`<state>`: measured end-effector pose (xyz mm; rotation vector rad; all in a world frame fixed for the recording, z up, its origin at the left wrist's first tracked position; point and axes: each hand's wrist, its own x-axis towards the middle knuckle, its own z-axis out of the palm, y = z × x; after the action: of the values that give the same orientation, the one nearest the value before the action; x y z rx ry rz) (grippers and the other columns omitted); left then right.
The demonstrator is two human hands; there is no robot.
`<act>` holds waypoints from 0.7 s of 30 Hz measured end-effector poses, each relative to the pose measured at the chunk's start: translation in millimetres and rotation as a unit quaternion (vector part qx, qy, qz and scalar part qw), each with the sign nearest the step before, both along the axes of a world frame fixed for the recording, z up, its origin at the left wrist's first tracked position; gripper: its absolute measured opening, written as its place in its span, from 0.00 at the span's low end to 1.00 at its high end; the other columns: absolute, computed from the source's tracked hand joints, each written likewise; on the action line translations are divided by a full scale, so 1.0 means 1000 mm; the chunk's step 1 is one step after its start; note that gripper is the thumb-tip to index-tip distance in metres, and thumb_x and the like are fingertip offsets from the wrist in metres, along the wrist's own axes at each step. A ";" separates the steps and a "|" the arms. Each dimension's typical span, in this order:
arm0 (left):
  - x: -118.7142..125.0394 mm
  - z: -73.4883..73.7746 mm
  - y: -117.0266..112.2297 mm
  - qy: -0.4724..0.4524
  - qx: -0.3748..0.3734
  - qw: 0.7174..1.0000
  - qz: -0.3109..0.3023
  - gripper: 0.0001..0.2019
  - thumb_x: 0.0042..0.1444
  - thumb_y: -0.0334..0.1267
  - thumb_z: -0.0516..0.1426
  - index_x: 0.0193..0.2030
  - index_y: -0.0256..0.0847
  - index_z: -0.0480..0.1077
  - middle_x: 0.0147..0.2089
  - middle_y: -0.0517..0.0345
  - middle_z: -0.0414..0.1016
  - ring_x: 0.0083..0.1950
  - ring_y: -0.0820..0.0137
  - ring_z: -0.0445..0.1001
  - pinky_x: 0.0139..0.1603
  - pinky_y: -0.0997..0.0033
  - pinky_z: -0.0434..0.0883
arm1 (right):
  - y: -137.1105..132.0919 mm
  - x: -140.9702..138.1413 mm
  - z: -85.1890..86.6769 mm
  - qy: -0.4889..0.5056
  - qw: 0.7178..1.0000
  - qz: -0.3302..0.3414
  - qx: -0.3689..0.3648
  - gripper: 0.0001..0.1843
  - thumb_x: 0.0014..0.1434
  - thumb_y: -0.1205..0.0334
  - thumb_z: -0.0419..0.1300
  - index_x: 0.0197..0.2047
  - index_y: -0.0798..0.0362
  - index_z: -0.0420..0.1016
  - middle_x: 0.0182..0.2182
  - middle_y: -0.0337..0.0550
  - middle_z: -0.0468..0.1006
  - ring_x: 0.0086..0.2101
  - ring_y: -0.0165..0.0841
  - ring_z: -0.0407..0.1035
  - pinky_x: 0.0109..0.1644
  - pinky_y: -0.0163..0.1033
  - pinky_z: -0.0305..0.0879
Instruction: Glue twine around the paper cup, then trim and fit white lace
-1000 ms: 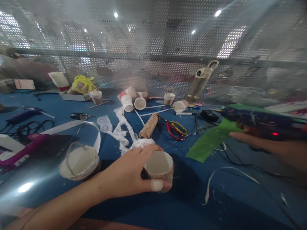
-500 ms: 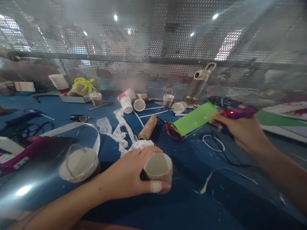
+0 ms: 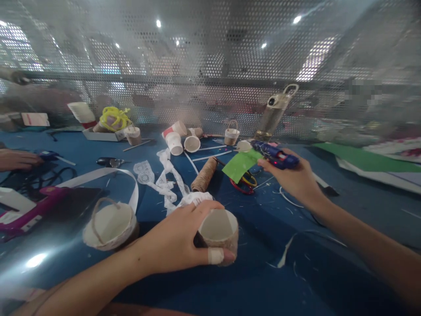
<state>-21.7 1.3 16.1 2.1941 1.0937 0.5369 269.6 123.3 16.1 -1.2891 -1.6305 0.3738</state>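
Observation:
My left hand [image 3: 177, 243] is wrapped round a small twine-covered paper cup [image 3: 219, 233] that stands upright on the blue table; a plaster is on the thumb. My right hand [image 3: 294, 177] grips a blue glue gun [image 3: 274, 154] with a red light, held over the table behind the cup. A green paper strip [image 3: 241, 164] hangs at the gun's nozzle end, over the red and yellow scissors [image 3: 244, 182]. A spool of brown twine [image 3: 204, 174] lies between the hands. White lace ribbon [image 3: 166, 180] trails to the cup.
A finished cup basket with a twine handle [image 3: 110, 224] sits left. Several paper cups [image 3: 179, 138], a water bottle [image 3: 274, 112], a purple glue gun [image 3: 29, 208], cables and a green sheet [image 3: 365, 158] lie around. Another person's hand [image 3: 15, 159] rests at far left.
My right hand has brought the glue gun and green strip leftwards, from the right edge towards the middle of the table. Another person's hand has appeared at far left. My left hand keeps the cup.

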 end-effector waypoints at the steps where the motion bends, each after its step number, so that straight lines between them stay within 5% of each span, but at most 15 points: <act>1: 0.000 0.000 0.000 -0.001 -0.001 1.000 0.001 0.31 0.55 0.60 0.62 0.59 0.48 0.63 0.56 0.51 0.74 0.51 0.55 0.74 0.47 0.57 0.69 | -0.002 0.001 0.001 -0.042 0.999 0.000 0.019 0.13 0.57 0.51 0.68 0.37 0.51 0.75 0.35 0.43 0.78 0.38 0.39 0.73 0.49 0.47 0.68; 6: -0.001 0.001 -0.001 -0.004 -0.006 1.000 0.000 0.30 0.54 0.59 0.63 0.59 0.49 0.63 0.56 0.53 0.74 0.52 0.56 0.74 0.48 0.57 0.69 | 0.000 0.016 0.008 -0.191 0.968 0.006 0.161 0.10 0.60 0.52 0.64 0.37 0.50 0.72 0.37 0.45 0.77 0.39 0.40 0.72 0.46 0.44 0.66; 13: 0.000 0.003 0.000 -0.009 -0.003 1.000 -0.006 0.28 0.55 0.59 0.63 0.57 0.48 0.65 0.56 0.54 0.75 0.52 0.57 0.74 0.49 0.56 0.69 | 0.003 0.044 0.027 -0.292 0.915 -0.010 0.278 0.10 0.62 0.53 0.63 0.41 0.50 0.73 0.45 0.53 0.80 0.49 0.45 0.73 0.56 0.47 0.66; 21: -0.001 0.002 0.000 -0.001 -0.003 1.000 -0.002 0.29 0.55 0.60 0.63 0.57 0.48 0.64 0.58 0.53 0.74 0.53 0.56 0.74 0.50 0.55 0.69 | -0.008 0.074 0.046 -0.312 0.887 -0.086 0.329 0.13 0.63 0.49 0.62 0.37 0.50 0.75 0.31 0.44 0.78 0.30 0.34 0.72 0.35 0.39 0.65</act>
<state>-22.3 1.4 17.8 2.1897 1.0870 0.5333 343.5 115.2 62.2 -1.0434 -1.8957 -0.7365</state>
